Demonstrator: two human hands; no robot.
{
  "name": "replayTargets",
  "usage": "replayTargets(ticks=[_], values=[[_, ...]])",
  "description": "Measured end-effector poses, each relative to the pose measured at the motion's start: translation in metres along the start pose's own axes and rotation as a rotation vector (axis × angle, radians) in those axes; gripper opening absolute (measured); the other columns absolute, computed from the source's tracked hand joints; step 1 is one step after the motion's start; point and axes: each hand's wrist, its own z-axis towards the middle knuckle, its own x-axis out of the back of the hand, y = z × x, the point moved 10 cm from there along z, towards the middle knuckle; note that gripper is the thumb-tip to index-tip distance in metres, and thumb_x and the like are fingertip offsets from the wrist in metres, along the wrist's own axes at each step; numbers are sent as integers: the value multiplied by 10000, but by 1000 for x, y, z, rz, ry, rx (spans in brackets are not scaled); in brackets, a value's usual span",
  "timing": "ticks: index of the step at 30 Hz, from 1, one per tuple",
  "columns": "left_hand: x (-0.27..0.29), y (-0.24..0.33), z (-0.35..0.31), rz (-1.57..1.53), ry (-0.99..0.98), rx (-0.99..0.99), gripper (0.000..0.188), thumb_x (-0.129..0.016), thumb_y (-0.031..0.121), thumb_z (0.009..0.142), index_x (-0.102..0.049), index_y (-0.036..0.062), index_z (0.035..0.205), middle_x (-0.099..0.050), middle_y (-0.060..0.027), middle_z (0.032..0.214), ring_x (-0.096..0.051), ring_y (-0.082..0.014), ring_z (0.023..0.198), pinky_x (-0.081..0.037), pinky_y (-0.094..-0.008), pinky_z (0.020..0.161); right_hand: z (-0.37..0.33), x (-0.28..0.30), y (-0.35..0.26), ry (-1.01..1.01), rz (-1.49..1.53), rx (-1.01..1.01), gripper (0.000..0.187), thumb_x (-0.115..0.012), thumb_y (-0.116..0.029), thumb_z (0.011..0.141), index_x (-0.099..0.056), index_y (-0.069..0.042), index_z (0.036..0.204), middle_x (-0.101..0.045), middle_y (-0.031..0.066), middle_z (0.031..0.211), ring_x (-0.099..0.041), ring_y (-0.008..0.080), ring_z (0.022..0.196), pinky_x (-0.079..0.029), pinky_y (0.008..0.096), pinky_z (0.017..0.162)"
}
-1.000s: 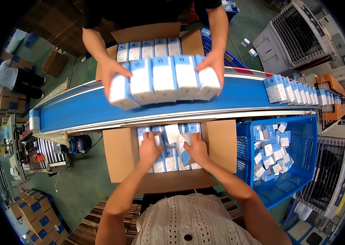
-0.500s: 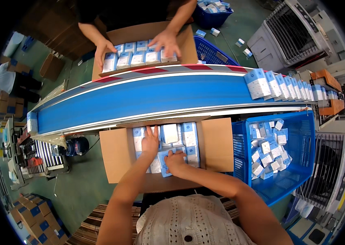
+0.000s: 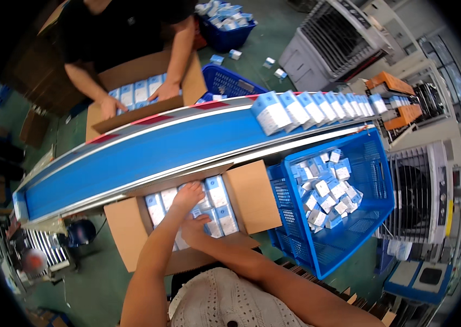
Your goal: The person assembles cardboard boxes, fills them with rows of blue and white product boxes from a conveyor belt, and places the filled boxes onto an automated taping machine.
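Observation:
An open cardboard carton [image 3: 252,199] stands before me, packed with rows of blue-and-white boxes [image 3: 218,192]. My left hand [image 3: 188,196] lies on the boxes in the middle of the carton, its fingers stretched toward the far side. Just nearer to me, my right hand [image 3: 193,229] rests on the boxes with its fingers partly extended. Both hands look open and press from above; neither is seen wrapped around a box. My hands and forearms hide the boxes directly beneath them.
Beyond the carton runs a blue conveyor belt [image 3: 148,151] with a leaning row of boxes [image 3: 272,113] at its right. A blue crate [image 3: 318,267] of loose boxes stands right. Across the belt, a co-worker's hands [image 3: 168,91] are in another carton [image 3: 193,82].
The whole scene has shifted left and tilted as my head turned. My hands have drawn closer together, and the box under my right hand no longer stands out. The co-worker's hands have reached lower into their carton.

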Motion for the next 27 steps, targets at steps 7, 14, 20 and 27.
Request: replayTargets(ticks=[7, 14, 20, 27], values=[[49, -18, -49, -151, 153, 117, 155, -508, 127, 710, -517, 126, 864, -508, -78, 1015, -426, -218, 1077, -385, -344, 838, -34, 31, 113, -7, 478, 142, 591, -659, -219, 591, -442, -31, 1107, -413, 164, 1176, -395, 374, 1089, -371, 445, 895], [57, -46, -60, -726, 34, 198, 527, -554, -44, 601, -497, 137, 1093, -469, -103, 1182, -451, -270, 1100, -432, -342, 852, 1, 80, 129, 225, 1331, 233, 656, -568, -226, 630, -343, 61, 1176, -434, 240, 1104, -408, 316, 1072, -362, 322, 842], [51, -52, -65, -638, 250, 415, 447, -474, -36, 685, -472, 51, 1123, -514, -126, 1128, -496, -288, 1029, -426, -349, 854, 33, 53, 120, 36, 1428, 136, 769, -472, -148, 660, -136, 108, 1302, -357, 285, 1238, -343, 307, 1183, -319, 300, 918], [79, -39, -114, -516, 297, 675, 503, -551, -55, 575, -495, 48, 1065, -457, -172, 1105, -478, -338, 975, -416, -376, 789, 51, 34, 94, 252, 1260, 190, 648, -447, -126, 717, -195, 114, 1264, -332, 324, 1236, -333, 353, 1195, -276, 351, 982]])
